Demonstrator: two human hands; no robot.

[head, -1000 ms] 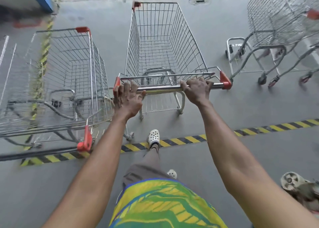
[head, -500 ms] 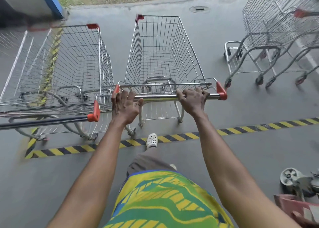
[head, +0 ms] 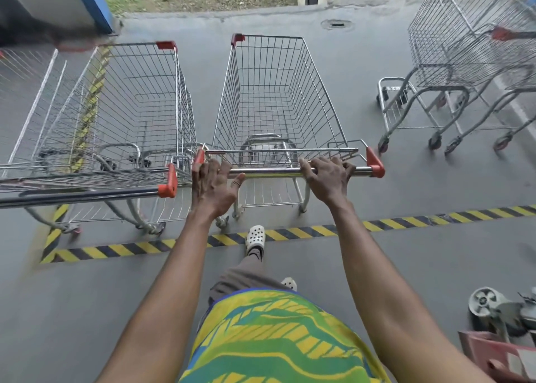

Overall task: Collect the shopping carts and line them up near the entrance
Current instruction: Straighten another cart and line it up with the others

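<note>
Two hands on the cart handle (head: 293, 171): right hand (head: 329, 179) clenched, left hand (head: 214, 188) open.

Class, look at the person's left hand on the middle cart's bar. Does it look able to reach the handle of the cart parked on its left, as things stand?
Probably yes. The left hand rests loosely on the middle cart's bar, and the neighbouring cart's handle ends right beside it, with nothing between them.

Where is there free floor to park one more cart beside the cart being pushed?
Free: the grey floor between the held cart and the carts on the right. Crowded: on the left, the parked cart stands almost against it, beside the left hand.
</note>
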